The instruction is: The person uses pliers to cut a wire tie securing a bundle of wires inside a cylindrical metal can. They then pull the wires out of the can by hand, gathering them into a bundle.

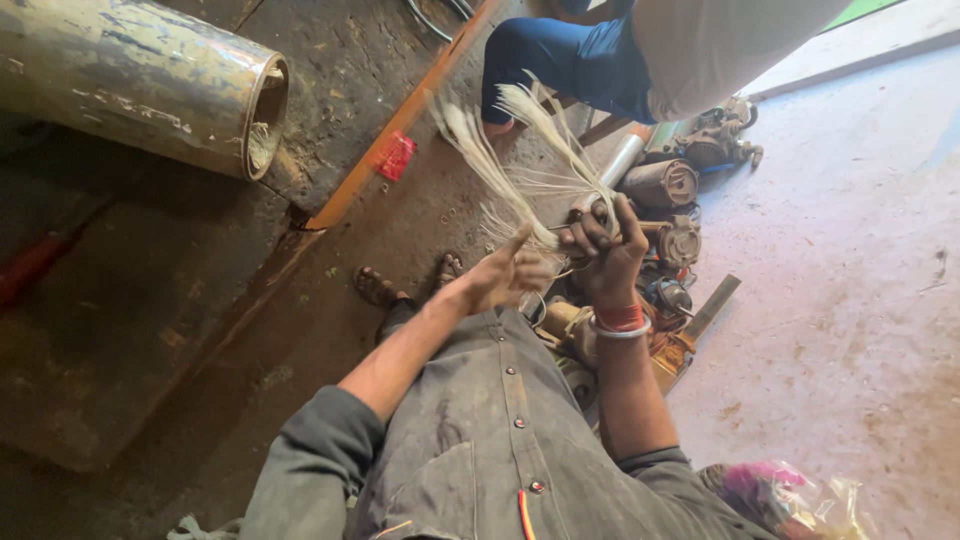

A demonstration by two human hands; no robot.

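Right hand [605, 250] fingers clamped on bundle of pale fibre strands [520, 165], raised above motor parts [668, 215]. Left hand [505, 278] fingers apart, touching strands. Open concrete floor [850, 300] right; large metal pipe [150, 80] well apart, left.

Bundle of pale thin strips [520, 165] — gathered at base, fanning upward — held aloft.

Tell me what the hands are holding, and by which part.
The right hand grips a bundle of pale wire strands at its base; the left hand touches that base, fingers open.
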